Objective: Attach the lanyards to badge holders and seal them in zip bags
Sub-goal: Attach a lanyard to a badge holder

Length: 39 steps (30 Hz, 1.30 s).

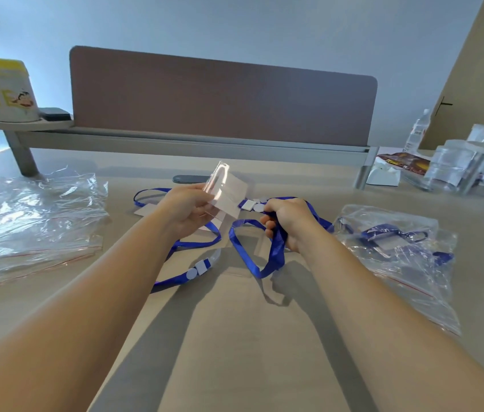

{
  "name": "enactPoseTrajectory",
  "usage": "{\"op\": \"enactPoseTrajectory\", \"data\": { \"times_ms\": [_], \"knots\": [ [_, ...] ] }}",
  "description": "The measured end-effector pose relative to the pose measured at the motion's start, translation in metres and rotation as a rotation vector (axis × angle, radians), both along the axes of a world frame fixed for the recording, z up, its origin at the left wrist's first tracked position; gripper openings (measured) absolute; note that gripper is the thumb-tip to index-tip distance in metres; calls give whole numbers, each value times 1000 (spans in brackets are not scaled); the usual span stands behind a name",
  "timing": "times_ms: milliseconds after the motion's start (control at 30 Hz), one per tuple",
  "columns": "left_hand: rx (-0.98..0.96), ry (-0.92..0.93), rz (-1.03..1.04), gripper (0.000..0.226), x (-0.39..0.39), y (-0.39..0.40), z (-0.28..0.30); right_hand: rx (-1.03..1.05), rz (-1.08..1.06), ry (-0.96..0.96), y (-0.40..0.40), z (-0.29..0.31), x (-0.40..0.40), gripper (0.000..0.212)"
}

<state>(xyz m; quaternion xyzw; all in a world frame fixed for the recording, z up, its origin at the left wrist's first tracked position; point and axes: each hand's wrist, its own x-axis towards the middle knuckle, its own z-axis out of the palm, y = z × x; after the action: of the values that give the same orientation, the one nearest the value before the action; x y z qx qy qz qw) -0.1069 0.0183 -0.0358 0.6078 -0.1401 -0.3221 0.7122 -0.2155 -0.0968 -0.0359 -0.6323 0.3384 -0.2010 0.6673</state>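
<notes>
While the left hand pinches the clear badge holder above the table, the right hand clutches a blue lanyard whose trailing loops could snag neighbouring straps and drag them along.

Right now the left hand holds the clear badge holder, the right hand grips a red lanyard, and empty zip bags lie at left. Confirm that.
Not quite: the lanyard gripped by the right hand is blue, not red, as the head view shows. The left hand does hold the clear badge holder, and empty zip bags lie at left.
</notes>
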Motion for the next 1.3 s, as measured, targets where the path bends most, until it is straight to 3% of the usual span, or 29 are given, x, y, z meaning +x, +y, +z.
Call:
{"op": "enactPoseTrajectory", "data": {
  "times_ms": [267, 500, 667, 800, 933, 1133, 1300],
  "knots": [
    [-80, -12, 49, 34, -3, -9, -4, 5, 104, -77, 8, -3, 10, 23],
    [-123, 50, 211, 11, -4, -19, 3, -95, 177, -34, 9, -3, 6, 26],
    [-152, 115, 258, 17, -7, -22, 7, -154, 201, -27, 10, -2, 5, 26],
    [-162, 102, 270, 9, -5, -22, 7, -145, 209, -42, 11, -2, 5, 25],
    [-202, 107, 295, 27, 0, -18, 7, -144, 248, -52, 9, -5, 4, 21],
    [-138, 147, 314, 13, 13, -6, 16, -128, 398, -24, 0, -15, 3, 22],
    [127, -173, 18, 17, 12, 17, 16, -146, 459, 5, -10, -22, 5, 30]
  ]
}}
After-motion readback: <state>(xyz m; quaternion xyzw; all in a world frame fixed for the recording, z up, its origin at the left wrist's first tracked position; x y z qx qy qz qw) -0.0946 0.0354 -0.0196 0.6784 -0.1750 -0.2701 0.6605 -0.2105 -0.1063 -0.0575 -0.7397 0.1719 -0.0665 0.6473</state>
